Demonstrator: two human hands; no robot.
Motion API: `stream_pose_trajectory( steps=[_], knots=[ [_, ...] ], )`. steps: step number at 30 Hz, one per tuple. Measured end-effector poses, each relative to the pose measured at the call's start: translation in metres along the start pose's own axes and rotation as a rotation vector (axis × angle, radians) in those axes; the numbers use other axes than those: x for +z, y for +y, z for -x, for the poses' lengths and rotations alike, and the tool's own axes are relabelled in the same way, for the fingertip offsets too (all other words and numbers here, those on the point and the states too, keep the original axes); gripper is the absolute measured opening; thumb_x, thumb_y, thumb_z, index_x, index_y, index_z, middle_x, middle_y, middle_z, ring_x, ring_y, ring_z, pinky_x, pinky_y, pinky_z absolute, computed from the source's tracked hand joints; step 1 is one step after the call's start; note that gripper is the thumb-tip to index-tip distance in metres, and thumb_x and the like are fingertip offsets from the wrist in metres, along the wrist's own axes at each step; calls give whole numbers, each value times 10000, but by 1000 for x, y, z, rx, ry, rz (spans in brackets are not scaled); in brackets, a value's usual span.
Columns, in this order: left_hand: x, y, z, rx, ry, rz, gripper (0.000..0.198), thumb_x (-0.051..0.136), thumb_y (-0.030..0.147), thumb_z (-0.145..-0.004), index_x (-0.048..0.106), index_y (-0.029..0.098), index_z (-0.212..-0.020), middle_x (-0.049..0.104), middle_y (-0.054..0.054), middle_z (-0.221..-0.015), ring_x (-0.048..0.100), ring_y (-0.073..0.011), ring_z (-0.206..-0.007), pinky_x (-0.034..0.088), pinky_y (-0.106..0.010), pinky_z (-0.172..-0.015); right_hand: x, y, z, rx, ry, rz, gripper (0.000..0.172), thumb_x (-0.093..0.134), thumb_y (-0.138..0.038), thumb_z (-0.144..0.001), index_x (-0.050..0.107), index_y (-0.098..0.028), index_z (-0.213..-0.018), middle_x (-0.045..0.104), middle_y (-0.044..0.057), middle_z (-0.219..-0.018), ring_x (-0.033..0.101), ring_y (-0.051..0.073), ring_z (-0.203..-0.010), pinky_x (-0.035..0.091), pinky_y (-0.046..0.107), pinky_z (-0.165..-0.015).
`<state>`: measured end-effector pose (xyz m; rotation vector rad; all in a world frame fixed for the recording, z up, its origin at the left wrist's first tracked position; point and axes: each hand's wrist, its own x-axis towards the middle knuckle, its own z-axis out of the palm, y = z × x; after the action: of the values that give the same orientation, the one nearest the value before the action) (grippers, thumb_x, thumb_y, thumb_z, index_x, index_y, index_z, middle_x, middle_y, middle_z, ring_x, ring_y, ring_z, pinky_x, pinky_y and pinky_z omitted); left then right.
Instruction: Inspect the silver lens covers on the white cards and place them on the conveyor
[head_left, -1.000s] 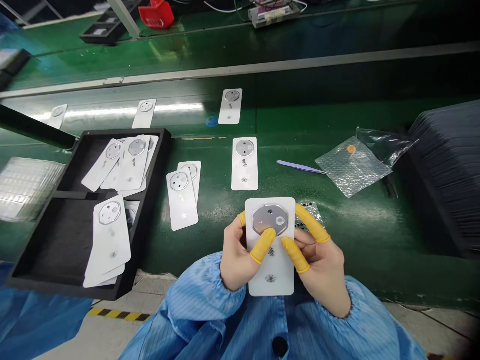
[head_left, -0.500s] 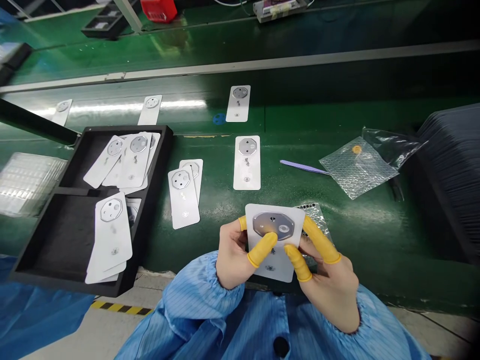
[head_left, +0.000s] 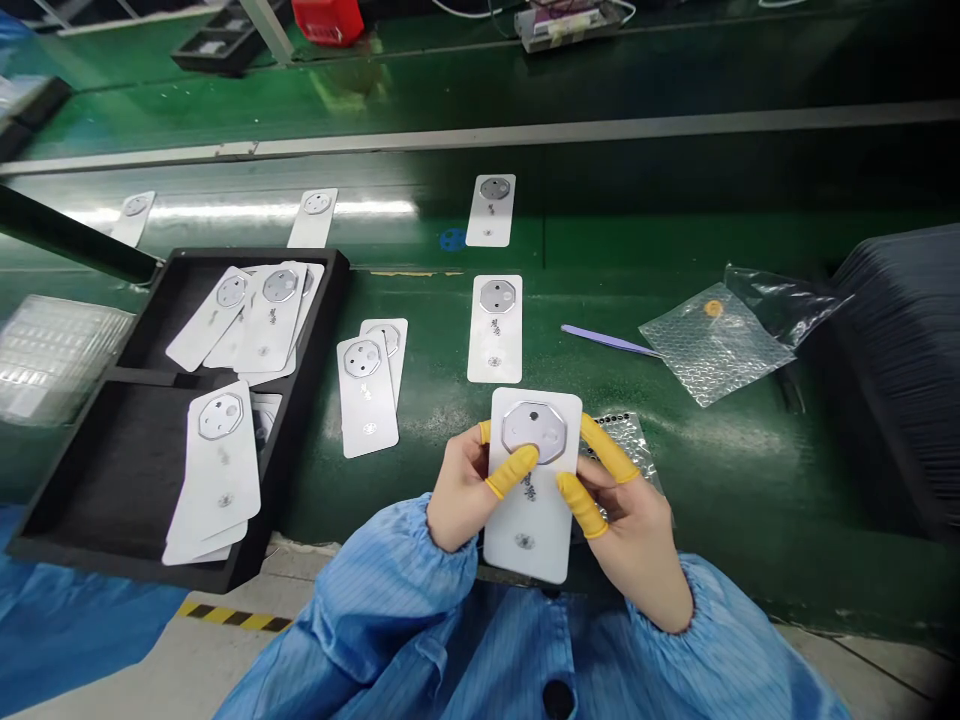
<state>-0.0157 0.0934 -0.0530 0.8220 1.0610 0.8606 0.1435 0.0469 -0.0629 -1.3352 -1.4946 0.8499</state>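
Both hands hold one white card (head_left: 532,520) with a silver octagonal plate (head_left: 533,430) near its top, just above the near edge of the green bench. My left hand (head_left: 469,490) grips its left side, the yellow-capped thumb pressing on the plate's lower edge. My right hand (head_left: 630,525) grips the right side, its yellow-capped thumb on the card face and a capped finger behind the edge. A small clear bag of dark bits (head_left: 626,440) lies under my right hand.
A black foam tray (head_left: 127,470) at left holds several similar cards. More cards (head_left: 495,328) lie on the green bench (head_left: 735,470). Purple tweezers (head_left: 607,340), a bubble-wrap bag (head_left: 712,340) and a dark stack (head_left: 911,350) are at right.
The card had tilted flat half a second ago; now it faces up toward me again and sits slightly lower left. Both hands kept their grip.
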Motion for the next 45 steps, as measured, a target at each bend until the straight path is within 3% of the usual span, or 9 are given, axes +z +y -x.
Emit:
stream_pose_trajectory(
  steps=[3,5,8,12,17,21,24,36,45],
  knots=[
    [-23,-8,-9,17,-1,-239,392,690,369,-781,597,116,-1065,706,-134,-1028,683,-241,-882,566,-349,-740,-21,11,-33,-129,-14,349,492,527,-226,-909,416,-234,-1388,629,77,-1256,645,215,-1087,563,410,-927],
    [-39,-14,-11,88,8,-450,458,667,357,-797,546,130,-1176,676,-139,-1119,658,-263,-992,555,-388,-813,-36,28,-68,-267,20,613,437,535,-248,-901,491,-177,-1330,535,131,-1354,500,286,-1263,443,523,-1049],
    [-55,-20,-6,203,85,-810,459,649,357,-800,533,145,-1190,668,-141,-1101,661,-289,-962,559,-456,-799,-51,65,-120,-317,-98,837,379,541,-265,-886,565,-96,-1225,468,192,-1389,415,380,-1307,405,619,-1026],
    [-59,-25,8,590,170,-1200,334,607,261,-834,558,136,-1140,532,-196,-1300,520,-329,-1187,475,-530,-957,-60,97,-151,-313,-171,889,257,480,-273,-911,639,-137,-1059,632,156,-1160,592,314,-1085,511,521,-904],
    [-58,-41,12,754,-1,-1297,104,527,131,-853,621,123,-898,550,-217,-1291,523,-312,-1192,499,-485,-953,-51,64,-113,-234,-173,710,256,495,-256,-911,594,-182,-1135,684,70,-921,662,203,-829,564,355,-761],
    [-61,-51,9,804,37,-1298,92,550,143,-844,634,109,-831,568,-233,-1280,540,-326,-1168,520,-465,-922,-23,30,-67,-341,-460,591,338,481,-158,-885,523,-209,-1216,604,73,-1030,631,172,-881,573,290,-732],
    [-61,-53,9,810,59,-1287,120,549,146,-846,645,91,-894,574,-239,-1277,547,-330,-1151,531,-460,-893,-6,28,-50,-402,-649,567,461,373,-34,-828,444,-173,-1262,547,109,-1111,613,161,-904,581,282,-750],
    [-60,-58,9,816,84,-1256,150,557,104,-822,633,58,-943,579,-247,-1274,538,-340,-1158,535,-467,-880,4,25,-50,-113,-735,577,454,348,14,-745,424,-201,-1137,558,83,-1060,624,157,-853,601,291,-708],
    [-60,-52,11,740,-26,-1369,342,528,109,-737,643,25,-1047,507,-251,-1338,501,-359,-1156,511,-475,-883,8,22,-54,-357,-748,710,341,361,46,-717,541,-64,-986,530,149,-970,600,207,-805,601,335,-639]
  ],
)
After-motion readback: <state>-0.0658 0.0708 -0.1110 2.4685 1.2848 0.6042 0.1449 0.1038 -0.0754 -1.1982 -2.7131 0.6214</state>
